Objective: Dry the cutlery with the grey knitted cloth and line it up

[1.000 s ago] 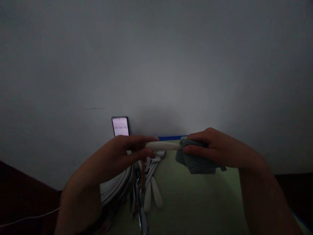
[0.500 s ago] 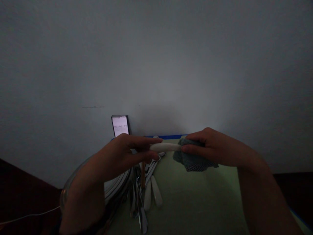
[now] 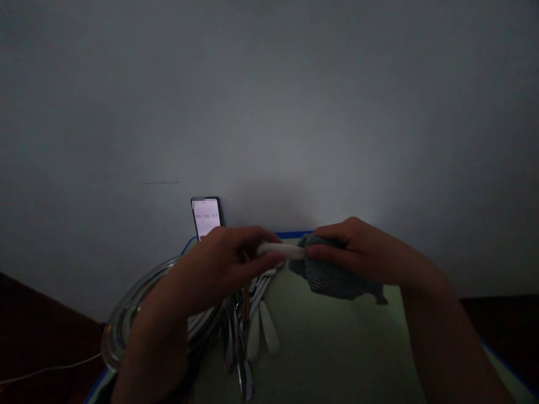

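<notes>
My left hand [image 3: 236, 255] pinches one end of a white spoon [image 3: 288, 251] between thumb and fingers. The spoon lies level in front of me, and its other end is hidden in a grey-green cloth [image 3: 332, 280]. Closed over that cloth is my right hand [image 3: 345, 241], its thumb pressing at the spoon. Below the left hand, a pile of metal cutlery [image 3: 242, 359] lies on the table, with brown sticks [image 3: 246, 306] among it. Two white utensils [image 3: 269, 331] rest on the pile's right side.
A phone [image 3: 207, 216] showing a timer leans on the wall [image 3: 269, 112] behind the table. Left of the cutlery, partly behind my forearm, is a shiny round dish [image 3: 122, 325] with plates beside it. The pale green table [image 3: 337, 348] has a blue edge. A white cable [image 3: 54, 369] runs at far left.
My left fingers have curled in closer around the spoon. My right hand has shifted slightly left with the cloth, which hangs lower and wider. Spoon and hands are nearer together.
</notes>
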`<state>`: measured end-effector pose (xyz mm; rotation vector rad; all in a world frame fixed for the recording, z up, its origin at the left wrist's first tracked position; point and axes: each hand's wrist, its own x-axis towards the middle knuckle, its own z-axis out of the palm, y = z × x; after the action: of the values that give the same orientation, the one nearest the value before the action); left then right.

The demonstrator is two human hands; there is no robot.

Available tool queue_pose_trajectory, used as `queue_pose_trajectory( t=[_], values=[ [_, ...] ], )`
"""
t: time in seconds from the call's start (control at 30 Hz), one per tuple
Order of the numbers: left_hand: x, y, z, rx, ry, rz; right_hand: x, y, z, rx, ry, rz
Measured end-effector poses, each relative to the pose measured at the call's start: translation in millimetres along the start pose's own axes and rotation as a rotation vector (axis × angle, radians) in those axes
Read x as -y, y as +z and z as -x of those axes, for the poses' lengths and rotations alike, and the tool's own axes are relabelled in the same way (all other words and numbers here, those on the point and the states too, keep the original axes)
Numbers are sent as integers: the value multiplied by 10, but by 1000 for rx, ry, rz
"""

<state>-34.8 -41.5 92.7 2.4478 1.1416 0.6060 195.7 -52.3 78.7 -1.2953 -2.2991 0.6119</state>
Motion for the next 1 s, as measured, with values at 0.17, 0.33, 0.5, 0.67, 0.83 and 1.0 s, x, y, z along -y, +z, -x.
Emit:
queue_pose_trajectory(
  t=[0.17,0.33,0.5,0.67,0.83,1.0],
  values=[
    [-20,43,-28,6,16,24,6,-10,4,29,20,-41],
    [30,39,-37,-111,18,44,-69,-61,36,80,80,-135],
    [84,-11,-30,-203,-55,27,-140,-86,55,170,107,-201],
    [142,-43,-2,-182,-38,74,-160,-87,55,133,123,-173],
    [173,-41,20,-153,18,67,-165,-84,55,96,104,-183],
    [80,1,27,-167,87,0,-133,-67,20,103,64,-203]
  ],
)
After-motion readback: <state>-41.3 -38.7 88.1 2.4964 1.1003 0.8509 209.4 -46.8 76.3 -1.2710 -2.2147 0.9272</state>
